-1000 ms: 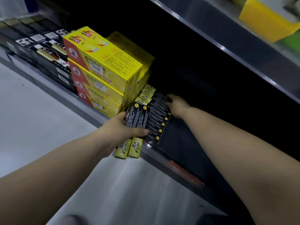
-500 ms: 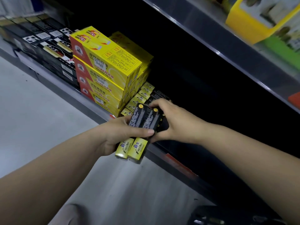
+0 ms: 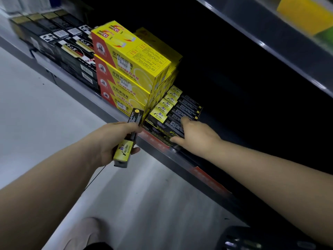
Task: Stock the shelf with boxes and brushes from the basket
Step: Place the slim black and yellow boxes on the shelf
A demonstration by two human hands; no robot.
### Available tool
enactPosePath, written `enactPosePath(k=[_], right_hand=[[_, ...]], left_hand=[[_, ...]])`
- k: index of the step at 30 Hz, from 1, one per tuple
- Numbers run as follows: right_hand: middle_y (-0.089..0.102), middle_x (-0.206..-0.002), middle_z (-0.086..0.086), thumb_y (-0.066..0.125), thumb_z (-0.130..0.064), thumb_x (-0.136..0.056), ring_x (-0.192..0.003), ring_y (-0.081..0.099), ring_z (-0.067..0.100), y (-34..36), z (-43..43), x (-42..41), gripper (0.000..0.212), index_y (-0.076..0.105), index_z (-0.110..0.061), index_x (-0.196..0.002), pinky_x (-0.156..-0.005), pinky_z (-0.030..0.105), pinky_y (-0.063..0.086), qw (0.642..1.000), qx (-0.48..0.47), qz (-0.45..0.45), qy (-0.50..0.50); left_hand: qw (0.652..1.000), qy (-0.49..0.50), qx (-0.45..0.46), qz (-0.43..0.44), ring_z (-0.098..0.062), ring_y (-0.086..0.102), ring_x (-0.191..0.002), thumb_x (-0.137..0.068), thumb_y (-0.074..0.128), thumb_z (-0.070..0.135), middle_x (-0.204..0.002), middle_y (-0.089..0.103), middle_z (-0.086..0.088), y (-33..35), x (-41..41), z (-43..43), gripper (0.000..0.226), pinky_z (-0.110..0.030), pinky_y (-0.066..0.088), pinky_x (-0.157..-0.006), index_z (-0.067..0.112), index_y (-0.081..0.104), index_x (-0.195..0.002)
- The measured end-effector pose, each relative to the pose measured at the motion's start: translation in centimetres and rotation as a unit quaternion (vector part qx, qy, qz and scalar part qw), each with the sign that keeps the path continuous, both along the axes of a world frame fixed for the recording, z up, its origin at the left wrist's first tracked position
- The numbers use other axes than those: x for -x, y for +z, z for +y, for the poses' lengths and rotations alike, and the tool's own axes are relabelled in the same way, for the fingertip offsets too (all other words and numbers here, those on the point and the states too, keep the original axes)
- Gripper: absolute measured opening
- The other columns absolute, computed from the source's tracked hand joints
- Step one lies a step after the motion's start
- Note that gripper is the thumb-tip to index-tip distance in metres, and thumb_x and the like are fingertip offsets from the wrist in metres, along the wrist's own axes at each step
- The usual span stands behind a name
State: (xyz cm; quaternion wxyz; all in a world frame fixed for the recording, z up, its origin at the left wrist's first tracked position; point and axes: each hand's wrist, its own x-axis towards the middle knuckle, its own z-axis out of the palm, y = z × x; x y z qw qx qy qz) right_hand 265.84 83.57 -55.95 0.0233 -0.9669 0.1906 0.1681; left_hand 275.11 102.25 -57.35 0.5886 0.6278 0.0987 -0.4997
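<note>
Your left hand [image 3: 111,139] fingers grip one box [image 3: 124,150], ready; right hand [image 3: 196,136] fingers, spread, press the row [image 3: 173,105] flush.

- A slim black cardboard box [image 3: 124,150] with a yellow end is gripped in the left hand [image 3: 108,139], tilted, just before the grey metal shelf [image 3: 84,92].
- Matching slim boxes [image 3: 172,105] are laid flat in a row beside stacked large yellow boxes [image 3: 131,69]; the nearest is touched by the right hand [image 3: 197,135].
</note>
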Motion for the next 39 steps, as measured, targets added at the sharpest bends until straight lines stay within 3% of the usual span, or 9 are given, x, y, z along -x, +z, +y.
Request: enactPosePath(k=[4,7,12,16,19,22,26,32,39], right_hand=[[0.057,-0.09,0.006,0.055,-0.05,-0.089,-0.087,0.061,0.03,-0.6,0.1,-0.6,0.054,0.039,-0.008,-0.119,-0.05,0.029,0.033,1.0,0.023,-0.008,0.007],[0.061,-0.102,0.01,0.055,-0.049,-0.089,-0.091,0.062,0.031,-0.8,0.2,-0.4,0.055,0.038,-0.008,-0.121,-0.051,0.029,0.035,0.999,0.039,-0.023,0.012],[0.059,-0.111,0.01,0.055,-0.054,-0.086,-0.094,0.061,0.029,-0.3,0.3,-0.5,0.062,0.035,-0.008,-0.123,-0.058,0.031,0.038,0.999,0.053,0.015,0.004],[0.041,-0.137,0.009,0.064,-0.065,-0.072,-0.123,0.044,0.028,2.2,0.7,-0.4,0.094,0.022,-0.018,-0.142,-0.097,0.039,0.036,0.998,0.022,-0.016,0.055],[0.031,-0.144,0.001,0.068,-0.049,-0.078,-0.131,0.029,0.022,4.9,1.6,0.0,0.076,0.03,-0.037,-0.142,-0.105,0.035,0.028,0.976,-0.091,-0.1,0.171],[0.048,-0.127,-0.004,0.065,-0.042,-0.083,-0.115,0.042,0.016,6.0,1.5,0.3,0.041,0.055,-0.026,-0.119,-0.093,0.028,0.036,0.962,-0.101,-0.132,0.216],[0.057,-0.091,-0.011,0.061,-0.039,-0.085,-0.085,0.056,0.012,5.8,-1.0,1.3,0.023,0.048,-0.026,-0.1,-0.069,0.028,0.042,0.977,-0.146,-0.127,0.085],[0.05,-0.098,-0.006,0.052,-0.03,-0.095,-0.089,0.05,0.012,2.0,-4.0,1.5,0.028,0.047,-0.014,-0.117,-0.071,0.018,0.034,0.956,-0.166,-0.186,-0.158],[0.051,-0.124,0.002,0.05,-0.038,-0.094,-0.113,0.051,0.02,-0.3,-2.2,0.0,0.039,0.043,-0.022,-0.129,-0.086,0.024,0.036,0.956,-0.239,-0.077,-0.152]], left_hand=[[1.0,-0.016,0.007,-0.017,-0.02,0.059,-0.059,-0.082,0.067,0.011,-0.079,0.06,-0.012,-0.5,-0.4,0.3,0.017,-0.03,0.058,-0.051,0.005,0.062,-0.097],[0.999,-0.011,-0.005,-0.03,-0.02,0.061,-0.054,-0.081,0.07,0.016,-0.075,0.062,-0.013,-0.2,-0.2,0.2,0.025,-0.026,0.051,-0.042,0.004,0.058,-0.1],[0.998,-0.015,-0.007,-0.059,-0.02,0.061,-0.058,-0.079,0.071,0.021,-0.075,0.064,-0.011,0.4,1.0,-0.4,0.032,-0.029,0.05,-0.051,0.006,0.054,-0.102],[0.993,-0.08,0.022,-0.089,-0.018,0.062,-0.065,-0.073,0.076,0.019,-0.075,0.066,-0.007,0.9,1.1,-0.4,0.031,-0.031,0.049,-0.066,0.01,0.056,-0.095],[0.98,-0.14,0.085,-0.114,-0.013,0.066,-0.066,-0.06,0.078,0.021,-0.075,0.071,-0.005,1.7,0.9,-0.5,0.042,-0.026,0.05,-0.066,0.009,0.061,-0.097],[0.962,-0.184,0.125,-0.16,-0.014,0.068,-0.08,-0.057,0.075,0.031,-0.091,0.074,-0.006,2.5,0.8,-0.7,0.053,-0.02,0.054,-0.069,0.009,0.064,-0.104],[0.972,-0.093,0.068,-0.204,-0.009,0.065,-0.089,-0.071,0.064,0.054,-0.095,0.071,0.002,1.5,0.3,-1.2,0.045,-0.024,0.05,-0.081,0.02,0.067,-0.101],[0.997,-0.021,0.036,-0.06,-0.024,0.066,-0.092,-0.097,0.048,0.024,-0.095,0.071,-0.005,-0.3,2.2,-2.9,0.018,-0.036,0.052,-0.085,0.011,0.06,-0.101],[0.999,-0.021,0.038,-0.022,-0.025,0.066,-0.09,-0.092,0.051,0.0,-0.091,0.067,-0.011,-0.6,3.2,-4.8,0.025,-0.033,0.051,-0.085,0.019,0.048,-0.077]])
